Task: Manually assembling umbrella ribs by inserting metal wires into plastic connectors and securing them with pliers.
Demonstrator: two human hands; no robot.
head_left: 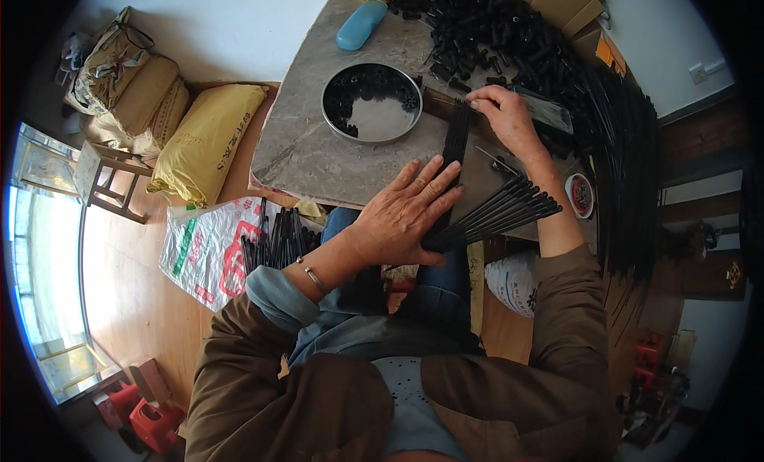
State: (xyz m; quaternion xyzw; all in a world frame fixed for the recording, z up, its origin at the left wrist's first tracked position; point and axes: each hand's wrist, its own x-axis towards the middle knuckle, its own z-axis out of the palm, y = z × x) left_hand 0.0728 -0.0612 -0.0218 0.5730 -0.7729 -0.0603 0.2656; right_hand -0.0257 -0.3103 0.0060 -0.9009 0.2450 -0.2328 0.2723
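Note:
My left hand (408, 210) lies with fingers outstretched across a row of thin black rods (457, 136) on the table. Beside its thumb, a second bunch of black rods (497, 215) fans out to the right, partly hidden by the palm. My right hand (509, 120) is closed in a pinch at the far end of the row; what its fingertips hold is too small to name. A round metal tray (382, 121) stands left of the row, with small black ring-like parts (350, 92) along its far and left sides.
Black tubular pieces (485, 32) heap at the back of the grey table (294, 144). Long black rods (621, 167) hang over its right edge near a small round tub (581, 195). A blue case (362, 24) lies far left. More rods (278, 235) rest on a white sack (211, 251) below.

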